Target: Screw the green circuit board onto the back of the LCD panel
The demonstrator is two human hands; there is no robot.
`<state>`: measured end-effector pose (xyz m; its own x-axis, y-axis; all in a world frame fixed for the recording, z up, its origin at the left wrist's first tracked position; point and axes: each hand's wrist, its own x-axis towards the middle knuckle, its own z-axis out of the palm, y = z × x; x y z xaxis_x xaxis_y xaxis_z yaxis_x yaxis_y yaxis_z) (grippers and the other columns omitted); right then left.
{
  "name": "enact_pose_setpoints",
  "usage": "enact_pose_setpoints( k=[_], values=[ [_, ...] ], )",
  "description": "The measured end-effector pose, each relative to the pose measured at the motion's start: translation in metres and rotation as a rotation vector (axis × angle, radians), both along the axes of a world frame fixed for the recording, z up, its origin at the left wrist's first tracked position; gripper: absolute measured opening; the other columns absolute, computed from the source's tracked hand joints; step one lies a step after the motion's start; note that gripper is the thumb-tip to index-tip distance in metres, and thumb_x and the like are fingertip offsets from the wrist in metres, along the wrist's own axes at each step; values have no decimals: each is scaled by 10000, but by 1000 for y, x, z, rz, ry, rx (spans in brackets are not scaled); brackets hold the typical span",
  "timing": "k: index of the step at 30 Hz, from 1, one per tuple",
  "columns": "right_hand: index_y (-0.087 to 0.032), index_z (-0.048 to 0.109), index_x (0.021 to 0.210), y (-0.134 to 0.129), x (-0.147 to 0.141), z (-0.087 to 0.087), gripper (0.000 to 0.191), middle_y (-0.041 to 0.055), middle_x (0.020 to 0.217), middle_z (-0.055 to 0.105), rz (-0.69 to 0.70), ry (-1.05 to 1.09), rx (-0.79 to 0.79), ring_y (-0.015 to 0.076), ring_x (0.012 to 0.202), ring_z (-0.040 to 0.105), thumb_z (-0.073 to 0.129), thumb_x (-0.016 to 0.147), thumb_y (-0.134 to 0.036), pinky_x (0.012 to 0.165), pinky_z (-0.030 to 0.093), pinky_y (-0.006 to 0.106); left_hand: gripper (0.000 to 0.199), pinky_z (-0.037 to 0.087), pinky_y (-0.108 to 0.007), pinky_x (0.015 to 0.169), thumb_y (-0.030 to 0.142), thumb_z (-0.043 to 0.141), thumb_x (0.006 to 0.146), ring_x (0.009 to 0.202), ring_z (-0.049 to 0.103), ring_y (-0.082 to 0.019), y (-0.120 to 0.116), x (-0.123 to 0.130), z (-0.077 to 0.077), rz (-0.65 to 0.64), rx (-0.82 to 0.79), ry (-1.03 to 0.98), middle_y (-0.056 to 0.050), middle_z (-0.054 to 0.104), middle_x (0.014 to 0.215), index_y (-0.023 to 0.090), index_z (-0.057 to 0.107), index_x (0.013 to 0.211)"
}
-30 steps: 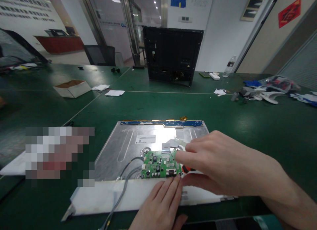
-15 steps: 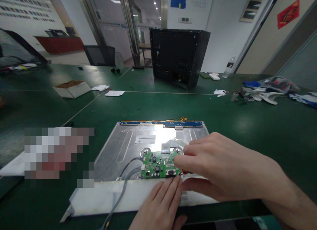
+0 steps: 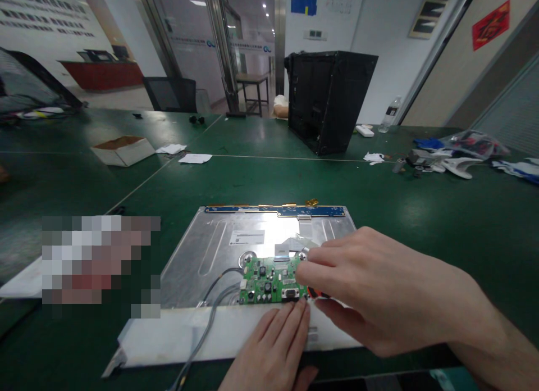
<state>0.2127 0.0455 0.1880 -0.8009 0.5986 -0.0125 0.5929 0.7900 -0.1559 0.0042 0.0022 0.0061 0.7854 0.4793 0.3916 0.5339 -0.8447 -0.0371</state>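
A flat metal display panel [image 3: 185, 267] lies back side up, with a green circuit board [image 3: 273, 278] at its near middle. My left hand [image 3: 273, 346] lies flat on the white strip [image 3: 168, 335] along the near edge, fingers stretched out and fingertips at the board's lower right corner. My right hand [image 3: 357, 284] is curled over the board's right end, closed around a screwdriver [image 3: 314, 292]. Only a bit of its red and black handle shows; the tip is hidden. Grey cables [image 3: 210, 315] run from the board's left side over the near edge.
A black box-shaped housing [image 3: 332, 99] stands on the green table [image 3: 236, 183], with a person's arm [image 3: 281, 107] behind it. A white carton [image 3: 122, 151] and papers [image 3: 196, 158] lie left; a bottle [image 3: 389, 114] and loose parts [image 3: 433, 160] lie right.
The black housing has turned and shifted right, and a person's arm now shows behind it. My right hand has rolled slightly, its thumb shifting, exposing more red handle. My left hand stays put.
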Motion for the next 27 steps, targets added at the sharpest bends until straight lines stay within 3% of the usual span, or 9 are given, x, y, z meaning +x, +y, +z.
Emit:
enact_pose_setpoints(
  k=[6,12,18,27],
  values=[
    [-214,569,906,4,0,-2,217,-14,746,639,-10,-27,3,140,613,537,527,961,-420,515,237,288,462,417,-347,984,443,467,993,1116,578,-241,-1,1,0,-5,16,-39,-97,652,1263,114,554,1306],
    [-211,556,897,4,-1,-4,183,-16,702,622,-16,-74,74,142,571,502,439,997,-309,503,211,303,466,422,-338,971,429,494,980,1118,573,-241,0,1,0,-6,22,-16,-111,651,1261,98,553,1302],
    [-199,536,916,-1,0,0,46,-2,786,631,-22,-8,3,137,611,499,523,873,-209,504,244,305,470,433,-344,987,426,476,990,1155,562,-241,0,0,3,-5,-4,-4,-110,645,1277,106,546,1326],
    [-216,520,927,5,0,-4,191,-9,762,633,-51,-57,58,156,625,544,510,974,-402,513,220,302,434,434,-339,965,420,465,995,1133,574,-242,0,0,0,-1,10,-25,-102,648,1275,115,576,1281]
  ],
)
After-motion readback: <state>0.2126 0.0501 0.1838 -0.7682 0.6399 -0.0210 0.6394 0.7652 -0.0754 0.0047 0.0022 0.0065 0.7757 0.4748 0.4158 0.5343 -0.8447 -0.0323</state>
